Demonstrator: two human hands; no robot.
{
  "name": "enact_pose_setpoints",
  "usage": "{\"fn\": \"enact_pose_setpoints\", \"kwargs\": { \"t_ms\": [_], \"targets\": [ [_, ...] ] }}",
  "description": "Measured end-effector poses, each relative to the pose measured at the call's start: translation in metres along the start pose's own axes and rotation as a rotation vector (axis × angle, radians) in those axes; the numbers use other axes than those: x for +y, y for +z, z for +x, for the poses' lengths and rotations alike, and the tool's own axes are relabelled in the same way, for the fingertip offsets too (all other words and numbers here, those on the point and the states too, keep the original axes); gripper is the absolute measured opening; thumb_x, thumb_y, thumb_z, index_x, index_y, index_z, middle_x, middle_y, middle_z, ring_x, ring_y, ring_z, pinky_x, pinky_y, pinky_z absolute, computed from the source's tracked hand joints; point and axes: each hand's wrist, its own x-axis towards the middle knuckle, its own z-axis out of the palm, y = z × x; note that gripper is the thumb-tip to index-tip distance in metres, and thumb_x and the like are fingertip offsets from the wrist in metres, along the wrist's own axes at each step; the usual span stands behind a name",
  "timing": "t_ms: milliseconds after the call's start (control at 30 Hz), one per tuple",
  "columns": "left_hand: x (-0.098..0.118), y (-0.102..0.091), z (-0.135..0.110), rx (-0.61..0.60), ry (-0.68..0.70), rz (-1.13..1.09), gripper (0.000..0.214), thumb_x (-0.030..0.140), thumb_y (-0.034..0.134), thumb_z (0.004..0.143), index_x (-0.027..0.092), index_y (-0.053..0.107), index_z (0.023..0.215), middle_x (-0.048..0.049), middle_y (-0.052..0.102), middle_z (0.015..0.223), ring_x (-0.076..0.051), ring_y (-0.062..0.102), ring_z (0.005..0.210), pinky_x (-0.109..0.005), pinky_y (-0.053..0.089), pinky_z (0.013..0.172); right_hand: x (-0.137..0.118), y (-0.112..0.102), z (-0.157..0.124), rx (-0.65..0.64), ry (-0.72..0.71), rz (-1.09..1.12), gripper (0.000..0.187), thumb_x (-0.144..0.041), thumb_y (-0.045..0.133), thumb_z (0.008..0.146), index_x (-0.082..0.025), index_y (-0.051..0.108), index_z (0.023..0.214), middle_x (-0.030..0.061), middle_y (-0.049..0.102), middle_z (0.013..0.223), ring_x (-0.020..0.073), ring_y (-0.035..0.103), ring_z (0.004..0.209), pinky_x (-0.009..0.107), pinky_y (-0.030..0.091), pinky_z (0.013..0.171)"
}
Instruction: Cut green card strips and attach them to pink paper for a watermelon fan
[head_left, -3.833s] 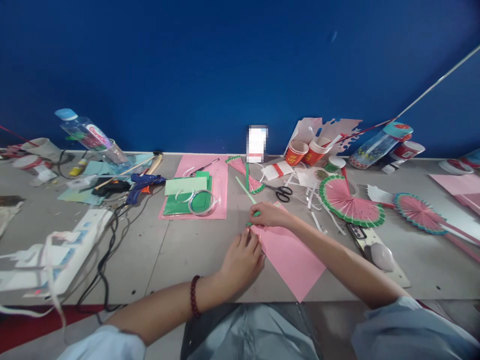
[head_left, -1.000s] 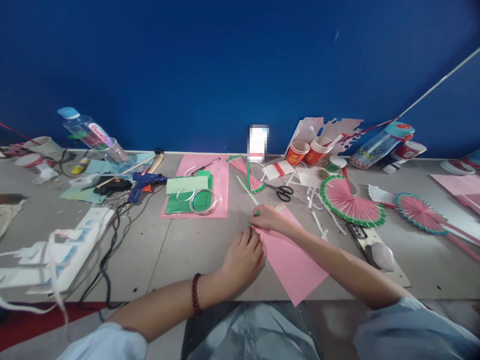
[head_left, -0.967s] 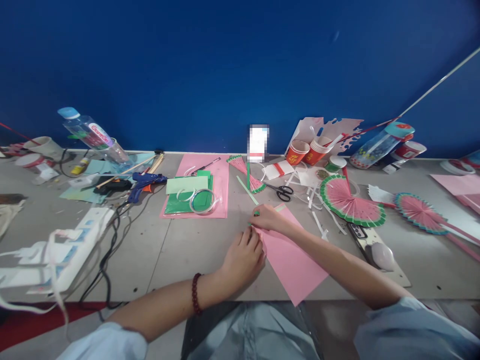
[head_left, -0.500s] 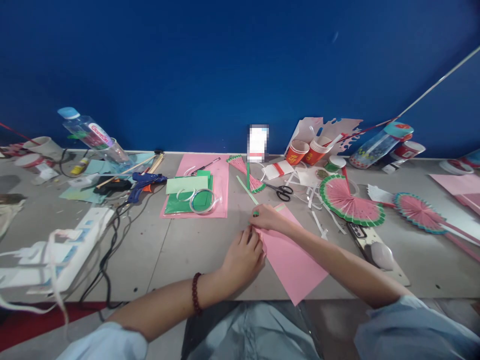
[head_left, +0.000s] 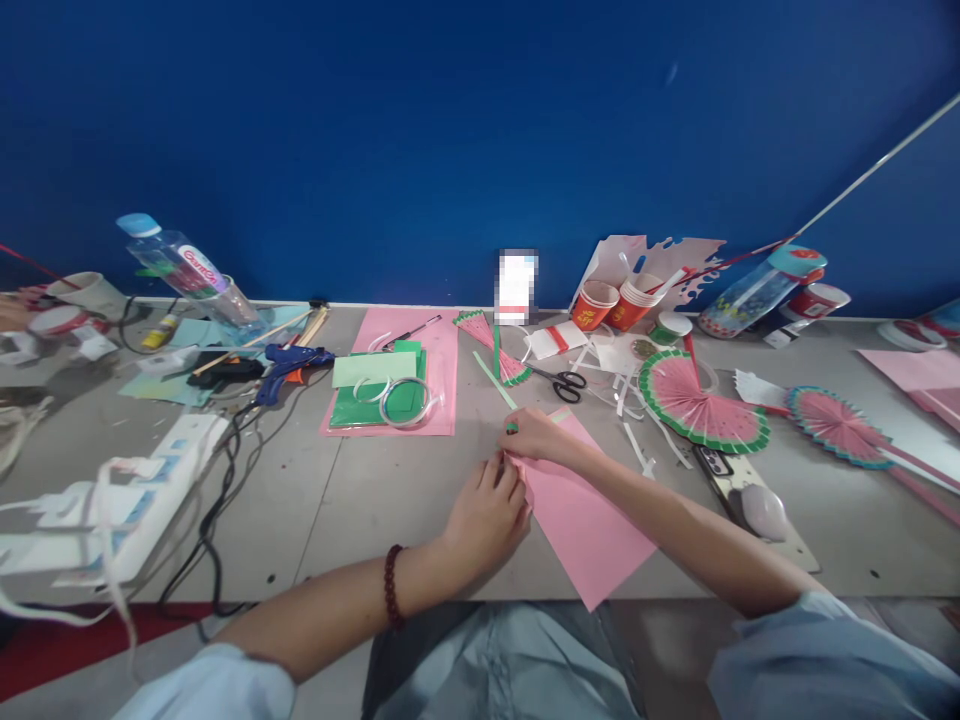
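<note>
A sheet of pink paper [head_left: 589, 525] lies slanted on the grey table, its near corner reaching the front edge. My left hand [head_left: 491, 510] has its fingers curled along the paper's left edge, where a narrow strip looks folded. At the far end of that edge my right hand [head_left: 536, 437] pinches the paper, and a bit of green shows by its fingers. The fingertips of both hands nearly meet, and the fold beneath them is mostly hidden. A pale green strip [head_left: 495, 380] lies just beyond my right hand, near black scissors [head_left: 568, 386].
Left of my hands are a pink packet with green paper [head_left: 345, 410], a blue glue gun [head_left: 289, 370] and a white power strip [head_left: 161, 500] with cables. To the right lie a watermelon paper fan [head_left: 705, 405], a phone [head_left: 724, 465] and paper scraps. Red cups [head_left: 596, 303] stand behind.
My hands and the pink paper stay practically in place. At the far left edge, another person's hand has come into view near the white cup.
</note>
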Motion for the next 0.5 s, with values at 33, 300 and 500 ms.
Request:
{"fn": "enact_pose_setpoints", "kwargs": {
  "t_ms": [33,300,500],
  "targets": [
    [0.0001,0.0002,0.0,-0.001,-0.001,0.0,0.034,0.029,0.052,0.087,0.007,0.06,0.111,-0.0198,0.06,0.12,-0.032,0.052,0.117,-0.043,0.041,0.091,-0.0002,-0.0001,0.0,0.002,-0.001,-0.003,0.018,-0.022,0.054,0.064,-0.02,0.042,0.051,-0.0053,0.036,0.043,0.0088,0.031,0.042,0.023,0.023,0.04],
    [-0.0001,-0.0002,-0.0002,0.016,0.004,-0.001,0.032,0.029,0.052,0.087,0.008,0.061,0.11,-0.0186,0.06,0.119,-0.032,0.053,0.116,-0.042,0.043,0.089,0.0007,-0.0012,0.0003,-0.014,-0.011,-0.026,0.014,-0.023,0.054,0.064,-0.02,0.045,0.054,-0.0059,0.036,0.046,0.009,0.032,0.046,0.022,0.024,0.043],
    [0.0003,-0.0003,-0.0001,-0.003,-0.003,0.007,0.032,0.029,0.051,0.087,0.01,0.06,0.111,-0.0177,0.06,0.12,-0.031,0.052,0.117,-0.043,0.043,0.089,0.0028,0.0012,0.003,-0.011,-0.016,-0.05,0.01,-0.024,0.052,0.064,-0.019,0.049,0.056,-0.0055,0.038,0.049,0.0092,0.033,0.047,0.023,0.024,0.044]
  ]
}}
